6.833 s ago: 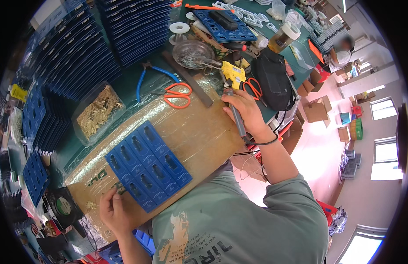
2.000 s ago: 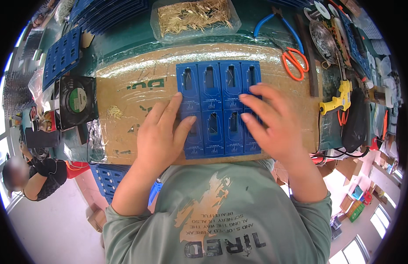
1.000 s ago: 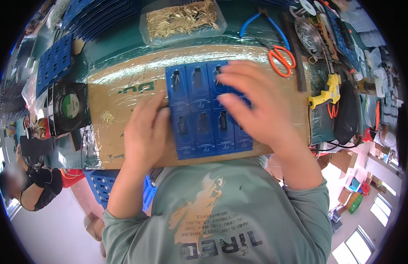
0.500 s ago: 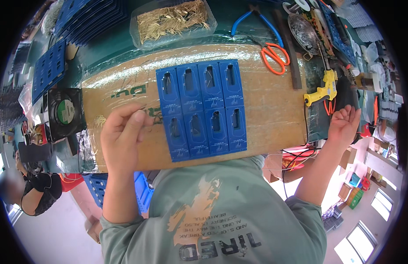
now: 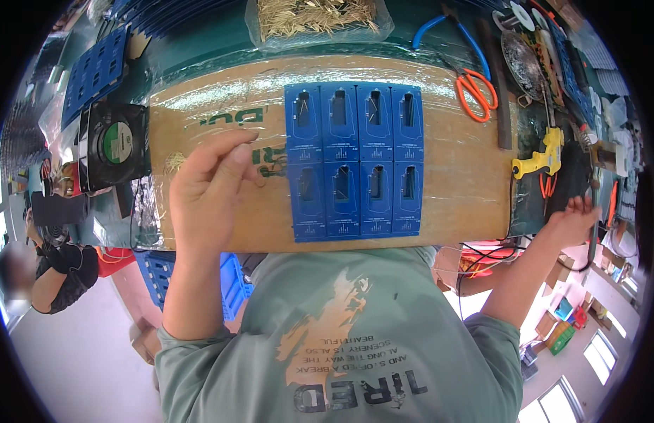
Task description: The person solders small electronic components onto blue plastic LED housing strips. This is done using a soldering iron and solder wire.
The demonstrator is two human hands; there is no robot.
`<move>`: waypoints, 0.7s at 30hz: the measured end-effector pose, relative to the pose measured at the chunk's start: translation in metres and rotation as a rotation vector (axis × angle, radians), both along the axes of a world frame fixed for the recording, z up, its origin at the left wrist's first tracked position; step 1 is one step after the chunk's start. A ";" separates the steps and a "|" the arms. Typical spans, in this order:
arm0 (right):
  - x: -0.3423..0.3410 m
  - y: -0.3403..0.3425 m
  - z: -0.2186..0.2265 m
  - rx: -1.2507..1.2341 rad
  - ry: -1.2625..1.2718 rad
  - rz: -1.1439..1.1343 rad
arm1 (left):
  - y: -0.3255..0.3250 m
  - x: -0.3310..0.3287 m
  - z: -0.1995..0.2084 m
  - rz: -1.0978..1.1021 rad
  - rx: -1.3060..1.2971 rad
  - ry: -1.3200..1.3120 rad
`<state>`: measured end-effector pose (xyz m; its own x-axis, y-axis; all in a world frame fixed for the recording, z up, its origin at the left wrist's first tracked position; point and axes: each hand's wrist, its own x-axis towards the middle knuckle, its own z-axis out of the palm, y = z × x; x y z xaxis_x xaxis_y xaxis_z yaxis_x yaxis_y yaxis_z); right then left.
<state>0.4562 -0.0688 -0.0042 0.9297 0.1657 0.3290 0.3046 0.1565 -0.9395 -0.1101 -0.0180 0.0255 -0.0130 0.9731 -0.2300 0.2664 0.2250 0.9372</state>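
A blue circuit-board panel (image 5: 341, 162), divided into several sections with dark slots, lies flat on the brown cardboard (image 5: 461, 183). Thin metal pieces show in some slots. Left of the panel, my left hand (image 5: 212, 187) hovers over the cardboard, thumb and index finger pinched together. Whatever the pinch holds is too small to make out. My right hand (image 5: 572, 224) reaches out past the bench's right side, palm up, with its fingers loosely bent and apart. A dark rod with a cable (image 5: 593, 243) runs right beside these fingers; no grip on it shows.
A clear tray of thin gold-coloured pieces (image 5: 316, 17) stands at the back. Orange-handled scissors (image 5: 476, 95), blue-handled pliers (image 5: 475, 49) and a yellow glue gun (image 5: 542, 156) lie right. A black fan (image 5: 115, 144) stands left. Another person (image 5: 55, 275) is far left.
The view has shifted, so the bench and panel appear further right and higher. My left hand stays pinched. My right hand has moved outward to the right, its fingers more bent.
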 end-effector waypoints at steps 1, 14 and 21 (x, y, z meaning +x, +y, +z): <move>0.004 -0.008 0.002 0.049 -0.014 -0.045 | -0.001 0.000 -0.002 0.007 -0.002 0.001; -0.212 0.028 0.019 -0.079 -0.053 0.983 | 0.027 0.017 -0.013 0.040 0.115 0.215; -0.285 0.061 0.012 -0.290 0.026 1.208 | 0.036 0.019 -0.017 0.062 0.196 0.235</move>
